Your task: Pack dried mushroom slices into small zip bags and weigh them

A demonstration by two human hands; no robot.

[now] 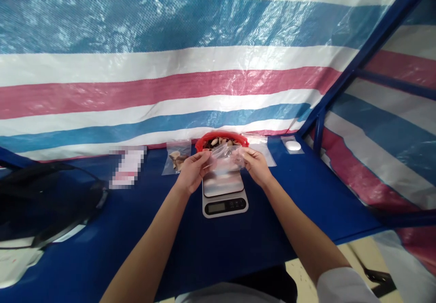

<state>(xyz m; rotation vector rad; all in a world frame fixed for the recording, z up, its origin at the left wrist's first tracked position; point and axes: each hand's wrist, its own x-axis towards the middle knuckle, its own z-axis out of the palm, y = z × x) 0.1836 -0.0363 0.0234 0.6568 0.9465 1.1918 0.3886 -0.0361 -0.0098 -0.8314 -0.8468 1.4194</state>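
Between my two hands a clear plastic bag (223, 157) is stretched above a kitchen scale (225, 201). My left hand (195, 171) pinches its left side with thumb and fingers. The right side is pinched by my right hand (255, 164). Nothing that I can make out lies inside the bag. Beneath it is the scale's metal plate, partly covered by the bag; its display and buttons face me. Just behind stands a red basket (204, 138) with brownish pieces (221, 142) in it. A filled zip bag (177, 160) with similar pieces lies left of my left hand.
Clear flat bags (267, 153) lie behind my right hand. Further right, a white round object (293, 146) rests on a small bag. At left are a blurred-out paper (129, 166) and a large black object (51, 203). Striped sheeting (170, 85) and a blue frame (354, 73) border the table.
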